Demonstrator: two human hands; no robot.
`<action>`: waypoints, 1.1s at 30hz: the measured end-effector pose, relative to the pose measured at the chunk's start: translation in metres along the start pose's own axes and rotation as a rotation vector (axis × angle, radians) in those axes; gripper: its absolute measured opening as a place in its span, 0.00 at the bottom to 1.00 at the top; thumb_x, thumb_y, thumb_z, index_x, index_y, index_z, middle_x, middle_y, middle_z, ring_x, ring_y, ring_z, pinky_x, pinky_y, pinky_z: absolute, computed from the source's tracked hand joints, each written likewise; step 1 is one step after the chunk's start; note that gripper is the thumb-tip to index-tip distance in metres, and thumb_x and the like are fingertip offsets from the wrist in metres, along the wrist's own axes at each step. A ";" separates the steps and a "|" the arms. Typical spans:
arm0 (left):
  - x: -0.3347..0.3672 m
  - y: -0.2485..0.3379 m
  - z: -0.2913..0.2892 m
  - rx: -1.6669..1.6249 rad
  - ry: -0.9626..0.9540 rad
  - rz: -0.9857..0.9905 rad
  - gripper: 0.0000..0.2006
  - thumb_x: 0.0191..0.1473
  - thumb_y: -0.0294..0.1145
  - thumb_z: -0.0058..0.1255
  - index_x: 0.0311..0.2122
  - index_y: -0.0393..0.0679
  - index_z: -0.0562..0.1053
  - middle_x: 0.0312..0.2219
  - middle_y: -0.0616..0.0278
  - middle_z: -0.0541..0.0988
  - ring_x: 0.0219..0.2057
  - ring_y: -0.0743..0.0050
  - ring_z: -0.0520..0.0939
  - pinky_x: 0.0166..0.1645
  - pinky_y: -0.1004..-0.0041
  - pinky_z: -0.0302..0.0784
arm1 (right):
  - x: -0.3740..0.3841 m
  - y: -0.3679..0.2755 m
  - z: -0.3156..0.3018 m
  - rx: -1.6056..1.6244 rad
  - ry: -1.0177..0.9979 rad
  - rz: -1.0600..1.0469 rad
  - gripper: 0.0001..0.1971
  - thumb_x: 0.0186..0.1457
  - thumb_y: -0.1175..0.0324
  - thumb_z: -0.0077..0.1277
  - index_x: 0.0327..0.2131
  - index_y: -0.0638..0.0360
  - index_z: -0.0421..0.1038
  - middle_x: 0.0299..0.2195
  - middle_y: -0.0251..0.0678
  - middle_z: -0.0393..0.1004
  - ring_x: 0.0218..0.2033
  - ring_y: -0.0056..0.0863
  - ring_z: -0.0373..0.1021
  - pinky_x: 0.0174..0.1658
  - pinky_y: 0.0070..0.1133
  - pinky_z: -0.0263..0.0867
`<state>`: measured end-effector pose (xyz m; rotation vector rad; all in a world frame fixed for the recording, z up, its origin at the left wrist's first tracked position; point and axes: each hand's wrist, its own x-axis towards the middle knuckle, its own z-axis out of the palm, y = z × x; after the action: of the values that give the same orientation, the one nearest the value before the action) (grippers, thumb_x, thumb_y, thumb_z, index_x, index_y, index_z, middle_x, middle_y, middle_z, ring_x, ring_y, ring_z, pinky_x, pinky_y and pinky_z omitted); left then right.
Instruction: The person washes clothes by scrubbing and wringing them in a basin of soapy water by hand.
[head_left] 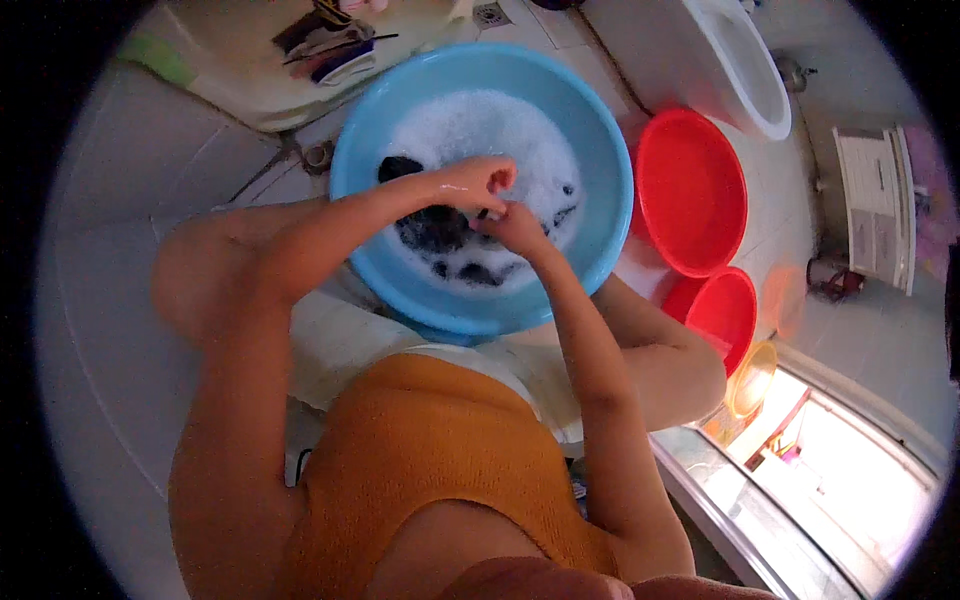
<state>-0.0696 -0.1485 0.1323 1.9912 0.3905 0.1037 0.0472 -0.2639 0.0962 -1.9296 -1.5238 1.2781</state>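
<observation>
L hand (pixel 478 185) & R hand (pixel 513 226) meet at frame centre-top, over the blue basin (pixel 355 150). Both fists curled shut, knuckles touching, pinching a bit of dark cloth (pixel 440 232) btwn them. Rest of cloth lies in the suds (pixel 480 125) below the hands, partly sunk. Basin sits btwn the person's knees. Right of it: big red basin (pixel 690 190), touching the blue rim; smaller red basin (pixel 722 312) lower right; yellow bowl (pixel 752 378) just below that. White toilet (pixel 745 65) upper right. Tray w/ small items (pixel 330 45) upper left.
</observation>
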 end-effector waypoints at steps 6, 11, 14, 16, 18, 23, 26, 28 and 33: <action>0.007 -0.046 -0.013 -0.182 0.028 -0.128 0.12 0.42 0.36 0.52 0.31 0.41 0.69 0.25 0.64 0.72 0.29 0.77 0.71 0.34 0.77 0.66 | -0.030 -0.033 -0.015 -0.027 -0.081 0.107 0.14 0.46 0.60 0.49 0.30 0.62 0.68 0.20 0.44 0.69 0.21 0.36 0.65 0.27 0.29 0.60; 0.017 -0.097 0.022 -0.475 -0.077 -0.278 0.22 0.53 0.49 0.35 0.35 0.39 0.71 0.34 0.57 0.75 0.38 0.71 0.73 0.43 0.73 0.65 | -0.074 -0.064 -0.043 0.050 -0.087 -0.032 0.13 0.48 0.62 0.49 0.28 0.65 0.68 0.17 0.35 0.66 0.20 0.19 0.58 0.25 0.22 0.57; 0.013 -0.100 0.033 -0.251 -0.249 -0.445 0.29 0.51 0.58 0.29 0.34 0.39 0.72 0.35 0.54 0.74 0.40 0.65 0.72 0.47 0.69 0.62 | -0.092 -0.068 -0.054 0.141 -0.191 -0.031 0.11 0.49 0.64 0.47 0.33 0.62 0.68 0.22 0.36 0.70 0.24 0.21 0.63 0.29 0.21 0.60; 0.005 -0.101 0.028 -0.218 -0.421 -0.509 0.34 0.48 0.64 0.28 0.33 0.38 0.72 0.40 0.54 0.72 0.44 0.63 0.69 0.50 0.67 0.58 | -0.095 -0.063 -0.063 0.246 -0.196 -0.058 0.10 0.49 0.65 0.47 0.35 0.59 0.68 0.24 0.37 0.71 0.25 0.23 0.66 0.31 0.22 0.61; -0.004 -0.093 0.020 -0.179 -0.535 -0.684 0.36 0.45 0.67 0.28 0.34 0.40 0.72 0.43 0.57 0.69 0.46 0.66 0.65 0.52 0.66 0.55 | -0.096 -0.053 -0.076 0.432 -0.175 -0.033 0.11 0.50 0.68 0.46 0.38 0.59 0.67 0.30 0.30 0.71 0.31 0.17 0.65 0.36 0.19 0.61; -0.036 -0.092 -0.046 -0.466 -0.403 -0.598 0.12 0.43 0.43 0.47 0.26 0.45 0.66 0.24 0.71 0.65 0.28 0.81 0.64 0.32 0.76 0.60 | -0.077 -0.026 -0.107 0.800 -0.052 0.232 0.16 0.49 0.69 0.47 0.43 0.63 0.63 0.35 0.35 0.69 0.36 0.23 0.65 0.40 0.21 0.62; -0.016 -0.086 -0.096 -0.682 -0.235 -0.500 0.08 0.40 0.27 0.46 0.20 0.46 0.58 0.18 0.75 0.59 0.21 0.83 0.61 0.27 0.81 0.57 | -0.049 -0.010 -0.117 1.101 0.091 0.281 0.18 0.49 0.66 0.47 0.43 0.64 0.62 0.35 0.38 0.69 0.38 0.28 0.66 0.41 0.25 0.64; 0.010 -0.093 -0.122 -0.568 -0.162 -0.396 0.07 0.41 0.24 0.45 0.21 0.45 0.60 0.18 0.74 0.61 0.21 0.84 0.62 0.26 0.81 0.58 | -0.023 -0.002 -0.120 1.246 0.086 0.256 0.19 0.49 0.64 0.46 0.45 0.62 0.61 0.38 0.37 0.68 0.39 0.28 0.66 0.43 0.26 0.63; 0.066 -0.138 -0.126 -0.174 0.344 -0.527 0.06 0.47 0.27 0.44 0.32 0.42 0.66 0.26 0.66 0.70 0.31 0.77 0.69 0.39 0.79 0.63 | 0.080 0.042 -0.106 1.509 0.034 0.504 0.19 0.49 0.60 0.46 0.39 0.65 0.63 0.36 0.38 0.69 0.35 0.32 0.68 0.40 0.29 0.65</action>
<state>-0.0695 0.0352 0.0578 1.6408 1.0768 0.1405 0.1586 -0.1805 0.0872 -1.1700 0.2093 1.7290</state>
